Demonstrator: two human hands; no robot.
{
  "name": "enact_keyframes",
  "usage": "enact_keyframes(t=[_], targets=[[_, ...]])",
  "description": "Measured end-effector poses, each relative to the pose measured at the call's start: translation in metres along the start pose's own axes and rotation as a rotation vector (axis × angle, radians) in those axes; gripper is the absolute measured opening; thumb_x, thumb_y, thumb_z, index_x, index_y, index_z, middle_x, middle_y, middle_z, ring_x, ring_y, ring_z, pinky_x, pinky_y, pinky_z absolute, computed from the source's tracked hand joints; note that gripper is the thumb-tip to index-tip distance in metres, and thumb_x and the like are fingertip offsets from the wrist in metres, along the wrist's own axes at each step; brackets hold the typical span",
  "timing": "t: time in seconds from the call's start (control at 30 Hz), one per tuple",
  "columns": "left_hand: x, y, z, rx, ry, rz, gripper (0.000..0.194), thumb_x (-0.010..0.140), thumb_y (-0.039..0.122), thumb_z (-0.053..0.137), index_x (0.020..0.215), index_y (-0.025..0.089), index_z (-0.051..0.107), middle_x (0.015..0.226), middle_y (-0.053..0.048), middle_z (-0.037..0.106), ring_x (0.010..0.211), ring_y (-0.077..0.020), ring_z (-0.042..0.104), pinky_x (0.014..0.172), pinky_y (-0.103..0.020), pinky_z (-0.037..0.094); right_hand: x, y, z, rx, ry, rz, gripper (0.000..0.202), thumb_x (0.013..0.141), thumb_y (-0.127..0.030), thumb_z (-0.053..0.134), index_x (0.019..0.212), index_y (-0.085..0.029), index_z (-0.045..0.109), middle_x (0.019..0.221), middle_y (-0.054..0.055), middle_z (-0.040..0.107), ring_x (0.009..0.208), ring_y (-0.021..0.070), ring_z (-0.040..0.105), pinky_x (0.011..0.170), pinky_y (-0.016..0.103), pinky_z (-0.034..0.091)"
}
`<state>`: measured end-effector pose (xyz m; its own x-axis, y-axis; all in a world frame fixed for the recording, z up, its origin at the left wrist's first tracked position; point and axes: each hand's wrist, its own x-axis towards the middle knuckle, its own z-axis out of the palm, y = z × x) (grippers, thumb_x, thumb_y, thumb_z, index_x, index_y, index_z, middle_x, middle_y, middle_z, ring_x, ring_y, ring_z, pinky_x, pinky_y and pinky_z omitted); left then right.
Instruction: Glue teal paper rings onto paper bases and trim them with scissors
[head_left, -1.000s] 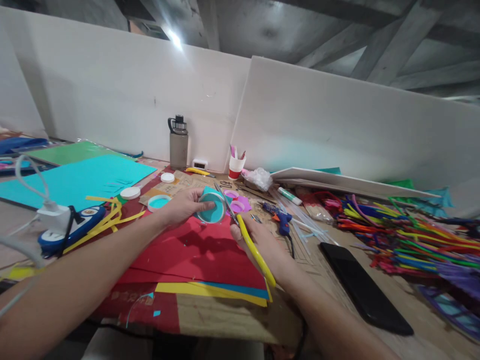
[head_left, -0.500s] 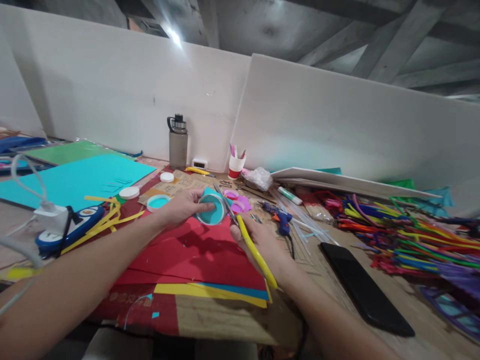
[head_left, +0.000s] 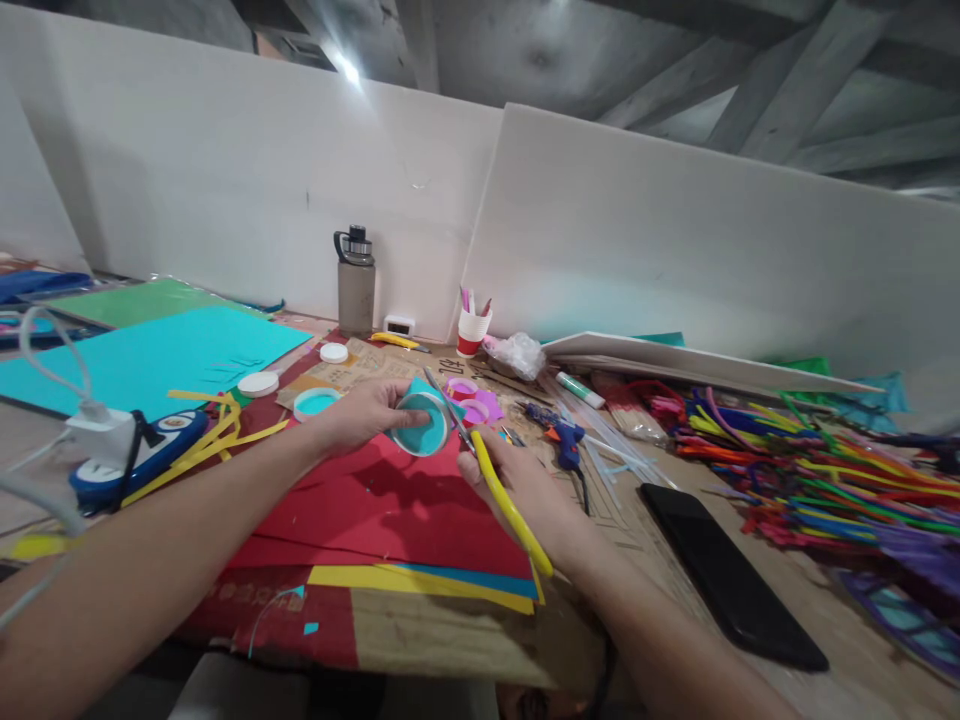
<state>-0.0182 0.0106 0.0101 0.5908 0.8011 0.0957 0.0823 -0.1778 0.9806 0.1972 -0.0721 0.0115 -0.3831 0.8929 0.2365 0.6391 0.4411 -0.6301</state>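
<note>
The round, white-rimmed piece with turquoise paper (head_left: 420, 440) lies above the red paper sheets (head_left: 322, 520), pinched between the left hand's (head_left: 364, 415) thumb and fingers. The right hand (head_left: 517, 475) curls closed around yellow-handled metal scissors (head_left: 511, 508), which slant away and leftward, blades along the piece's right edge.

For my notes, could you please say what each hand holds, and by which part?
The left hand holds the rimmed turquoise disc by its left edge; the right hand, the scissors by their yellow handles.
</note>
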Motion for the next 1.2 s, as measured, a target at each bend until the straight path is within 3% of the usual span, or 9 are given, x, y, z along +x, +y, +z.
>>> enact_keyframes(t=[0.43, 0.7, 1.2], targets=[[-0.0021, 0.0052, -0.0007, 0.075, -0.016, 0.003, 0.027, 0.071, 0.035, 0.067, 0.09, 0.016, 0.065, 0.088, -0.004, 0.069, 0.078, -0.0165, 0.061, 0.073, -0.028, 0.045, -0.0005, 0.0, -0.0005, 0.0, -0.01, -0.024, 0.029, 0.09, -0.045, 0.043, 0.078, -0.019, 0.047, 0.066, -0.004, 0.045, 0.06, 0.0103, 0.039, 0.052, 0.021, 0.027], [-0.0014, 0.0004, 0.003, -0.03, 0.022, 0.025, 0.026, 0.071, 0.034, 0.069, 0.089, 0.017, 0.06, 0.085, -0.002, 0.068, 0.078, -0.0153, 0.061, 0.073, -0.028, 0.046, -0.0001, 0.0012, -0.0004, 0.012, -0.011, -0.017, 0.028, 0.09, -0.044, 0.043, 0.078, -0.019, 0.046, 0.067, -0.005, 0.046, 0.06, 0.01, 0.04, 0.053, 0.021, 0.029], [-0.0011, -0.0017, 0.0038, -0.023, 0.058, 0.026, 0.029, 0.069, 0.035, 0.07, 0.086, 0.015, 0.058, 0.082, -0.002, 0.066, 0.074, -0.0153, 0.06, 0.07, -0.029, 0.046, 0.0005, 0.0014, -0.0023, 0.027, -0.035, -0.02, 0.031, 0.091, -0.048, 0.038, 0.08, -0.019, 0.044, 0.069, -0.004, 0.046, 0.063, 0.0109, 0.041, 0.055, 0.022, 0.03]])
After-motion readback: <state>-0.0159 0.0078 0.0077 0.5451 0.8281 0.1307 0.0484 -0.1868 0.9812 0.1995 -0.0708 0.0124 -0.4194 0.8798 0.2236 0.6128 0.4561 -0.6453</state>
